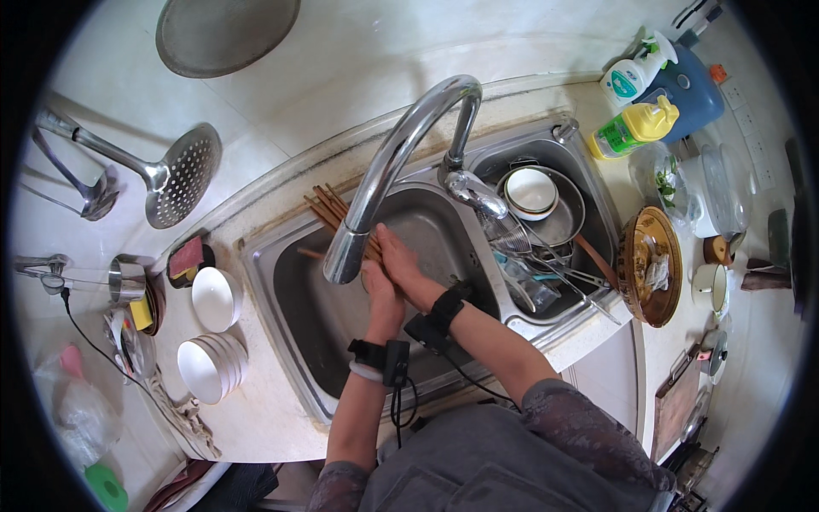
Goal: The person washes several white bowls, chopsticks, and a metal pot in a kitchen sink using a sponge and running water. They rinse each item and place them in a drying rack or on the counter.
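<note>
Both my hands are together over the left basin of a stainless steel sink [333, 365]. Between them they hold a bundle of brown chopsticks [331, 211], whose ends stick out towards the back left. My left hand [382, 297] is on the near left side of the bundle. My right hand [400, 262] presses against it from the right. One chopstick [310, 254] points out apart from the rest. The chrome faucet [409, 147] arches over the basin, and its spout head hides part of the bundle. Whether water runs I cannot tell.
Stacked white bowls [208, 368] and another white bowl [217, 299] stand left of the sink. The right basin holds a pan [566, 211] with bowls and utensils. A brown patterned basket [630, 269] and a yellow detergent bottle [630, 131] are at right. A skimmer [185, 173] hangs at left.
</note>
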`<state>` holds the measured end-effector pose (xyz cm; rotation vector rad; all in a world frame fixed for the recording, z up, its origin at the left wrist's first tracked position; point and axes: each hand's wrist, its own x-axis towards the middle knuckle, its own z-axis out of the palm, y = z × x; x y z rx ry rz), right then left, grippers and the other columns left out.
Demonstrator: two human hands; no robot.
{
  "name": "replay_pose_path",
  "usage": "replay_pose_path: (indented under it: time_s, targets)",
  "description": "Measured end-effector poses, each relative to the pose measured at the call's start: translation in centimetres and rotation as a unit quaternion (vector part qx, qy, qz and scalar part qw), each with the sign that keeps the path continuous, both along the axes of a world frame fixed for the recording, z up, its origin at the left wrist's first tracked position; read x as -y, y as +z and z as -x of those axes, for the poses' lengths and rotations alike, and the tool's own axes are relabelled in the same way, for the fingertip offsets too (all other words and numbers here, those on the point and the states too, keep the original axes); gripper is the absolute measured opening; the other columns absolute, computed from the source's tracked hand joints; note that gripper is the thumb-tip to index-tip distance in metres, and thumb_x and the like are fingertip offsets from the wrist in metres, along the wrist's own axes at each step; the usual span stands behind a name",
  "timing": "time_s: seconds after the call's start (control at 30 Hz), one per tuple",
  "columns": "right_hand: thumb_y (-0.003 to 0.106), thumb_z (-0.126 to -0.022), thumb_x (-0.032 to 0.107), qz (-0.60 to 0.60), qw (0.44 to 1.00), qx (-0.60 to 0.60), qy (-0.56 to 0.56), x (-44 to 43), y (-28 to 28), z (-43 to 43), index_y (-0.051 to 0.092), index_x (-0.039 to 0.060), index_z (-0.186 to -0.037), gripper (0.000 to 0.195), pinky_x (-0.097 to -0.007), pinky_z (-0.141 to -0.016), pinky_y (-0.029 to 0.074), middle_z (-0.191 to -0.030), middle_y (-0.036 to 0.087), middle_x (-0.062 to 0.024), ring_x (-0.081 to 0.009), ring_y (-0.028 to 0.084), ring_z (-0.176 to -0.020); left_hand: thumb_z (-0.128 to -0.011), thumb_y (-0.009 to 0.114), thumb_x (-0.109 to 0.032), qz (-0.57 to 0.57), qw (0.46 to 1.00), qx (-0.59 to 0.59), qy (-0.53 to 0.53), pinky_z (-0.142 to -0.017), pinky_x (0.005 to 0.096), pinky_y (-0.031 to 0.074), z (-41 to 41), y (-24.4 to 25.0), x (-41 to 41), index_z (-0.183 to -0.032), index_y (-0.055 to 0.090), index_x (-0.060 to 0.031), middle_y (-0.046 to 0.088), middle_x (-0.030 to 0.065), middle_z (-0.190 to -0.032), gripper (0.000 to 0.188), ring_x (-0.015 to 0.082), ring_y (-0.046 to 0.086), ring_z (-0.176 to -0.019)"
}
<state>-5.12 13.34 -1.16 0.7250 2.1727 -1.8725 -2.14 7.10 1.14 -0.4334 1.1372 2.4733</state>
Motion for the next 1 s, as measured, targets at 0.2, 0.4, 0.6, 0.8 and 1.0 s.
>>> replay_pose_path:
  time_s: [0.2, 0.4, 0.6, 0.8, 1.0]
  targets:
    - [0.043, -0.086, 0.054, -0.261, 0.957, -0.076, 0.097, 3.3, 1.5, -2.7, 0.032, 0.0035, -0.135, 0.071, -0.0575, -0.094, 0.026, -0.138, 0.035, -0.0205, -0.0366, 0.034, -0.127, -0.079, 0.025, -0.078, -0.035, 0.999, -0.032, -0.012, -0.096, 0.043, 0.031, 0.7, -1.5, 1.1, -0.139, 0.03, -0.0151, 0.034, 0.003, -0.139, 0.087, 0.024, 0.038, -0.118]
    - [0.045, -0.086, 0.048, -0.247, 0.965, -0.045, 0.077, 3.0, 2.0, -2.2, 0.021, 0.0067, -0.141, 0.073, -0.0577, -0.092, 0.027, -0.139, 0.035, -0.0173, -0.0352, 0.038, -0.124, -0.082, 0.028, -0.071, -0.147, 0.988, 0.015, -0.042, -0.101, 0.0416, 0.029, 0.5, -0.1, 1.9, -0.139, 0.03, -0.0138, 0.036, 0.0041, -0.139, 0.081, 0.0244, 0.038, -0.12]
    - [0.046, -0.083, 0.057, -0.15, 0.982, 0.008, 0.117, 1.0, 2.5, -1.1, 0.024, 0.0017, -0.139, 0.081, -0.0539, -0.092, 0.03, -0.126, 0.047, -0.0174, -0.0345, 0.045, -0.115, -0.087, 0.029, -0.064, -0.161, 0.984, 0.069, -0.001, -0.101, 0.0406, 0.032, 0.2, -0.9, 1.9, -0.138, 0.033, -0.0138, 0.043, 0.0044, -0.132, 0.072, 0.0238, 0.043, -0.117]
    - [0.047, -0.084, 0.052, -0.279, 0.953, -0.056, 0.107, 3.3, 2.4, -3.4, 0.024, 0.006, -0.139, 0.075, -0.0555, -0.088, 0.031, -0.121, 0.052, -0.0156, -0.0362, 0.05, -0.108, -0.09, 0.03, -0.06, -0.316, 0.944, -0.057, -0.076, -0.099, 0.0416, 0.035, 0.6, -3.3, 2.2, -0.134, 0.039, -0.0144, 0.05, 0.0033, -0.124, 0.064, 0.0221, 0.046, -0.115]
    - [0.045, -0.084, 0.058, -0.238, 0.967, -0.043, 0.081, 2.2, 1.0, -2.8, 0.02, 0.0049, -0.14, 0.081, -0.0564, -0.088, 0.032, -0.121, 0.05, -0.0189, -0.0421, 0.054, -0.098, -0.09, 0.03, -0.06, -0.222, 0.974, 0.003, -0.036, -0.099, 0.0417, 0.035, 0.3, -2.0, 1.5, -0.134, 0.039, -0.015, 0.05, 0.0028, -0.123, 0.063, 0.0218, 0.045, -0.114]
